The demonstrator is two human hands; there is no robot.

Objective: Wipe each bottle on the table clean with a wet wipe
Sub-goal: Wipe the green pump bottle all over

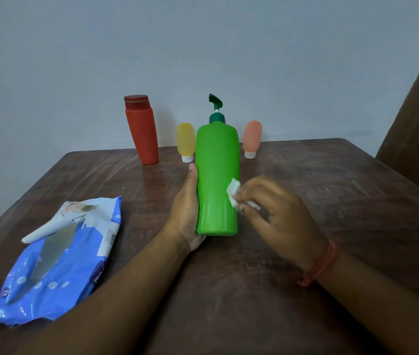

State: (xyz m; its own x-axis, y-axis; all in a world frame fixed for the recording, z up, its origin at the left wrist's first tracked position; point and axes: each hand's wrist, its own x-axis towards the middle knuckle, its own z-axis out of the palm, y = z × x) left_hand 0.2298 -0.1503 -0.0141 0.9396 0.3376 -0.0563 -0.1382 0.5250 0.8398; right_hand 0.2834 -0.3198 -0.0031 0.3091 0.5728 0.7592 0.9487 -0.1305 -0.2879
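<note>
Green plastic, the pump bottle (217,178) is held above the bench (331,188), its long axis running away from the person, pump end far. The left hand (186,213) cradles its left side and base, fingers wrapped behind. The right hand (277,216), just right of the bottle, pinches a folded wet wipe (234,192) against the lower right flank, so the stroke should run along that axis. The wipes pack (57,265) lies open at left, contents hidden. Red (143,131), yellow (186,140) and peach (252,138) bottles stand behind, their contents impossible to tell.

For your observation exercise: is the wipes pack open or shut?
Open: the wipes pack on the table has its white flap peeled up.
</note>
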